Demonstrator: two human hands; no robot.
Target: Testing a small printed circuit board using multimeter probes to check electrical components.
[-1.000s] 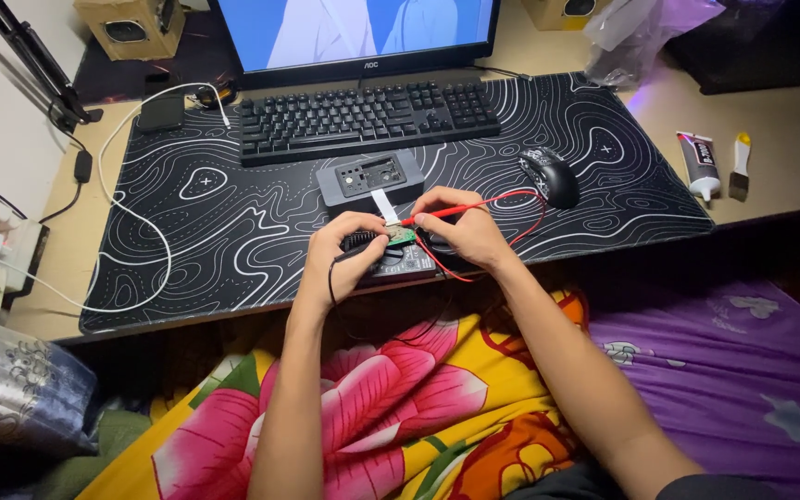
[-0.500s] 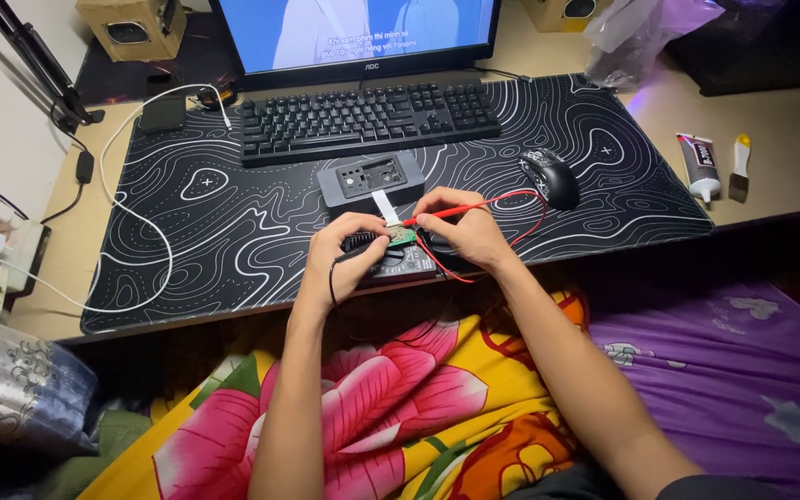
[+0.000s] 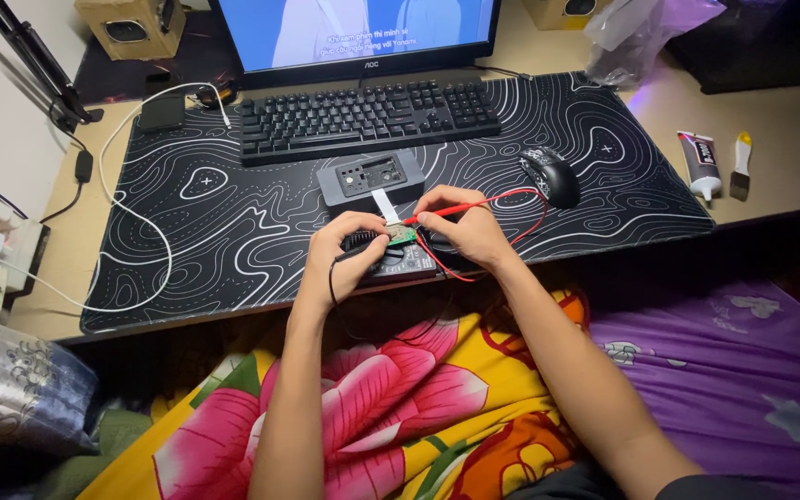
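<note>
Looking down from the head camera, I see a flowered cloth (image 3: 391,417) in yellow and pink at the bottom centre, with purple fabric (image 3: 743,370) to its right and a grey bundle (image 3: 6,389) at the lower left. My two forearms run up from the bottom edge to the near rim of the desk.

At mid-frame my left hand (image 3: 343,255) is curled, its fingers pinched on a black probe (image 3: 356,248) whose tip sits at a small green board (image 3: 402,235). My right hand (image 3: 465,231) is closed around a red probe (image 3: 460,207), which points left to the same board; its red lead (image 3: 530,222) loops right and back under the hand. The board lies between the two hands, over a dark meter (image 3: 405,264) that rests at the near edge of the mat (image 3: 233,231). I cannot tell whether the board touches the meter.

Just above the board a white ribbon (image 3: 384,206) leads to a grey flat casing (image 3: 370,179). A black mouse (image 3: 551,176) lies right of it. Farther up is a black keyboard (image 3: 368,116), then a lit monitor (image 3: 354,32) at the top centre.

At the right, on bare desk, lie a glue tube (image 3: 699,165) and a small brush (image 3: 741,165). A white cable (image 3: 141,222) curves across the left of the mat. A small speaker (image 3: 131,23) stands in the upper left.
</note>
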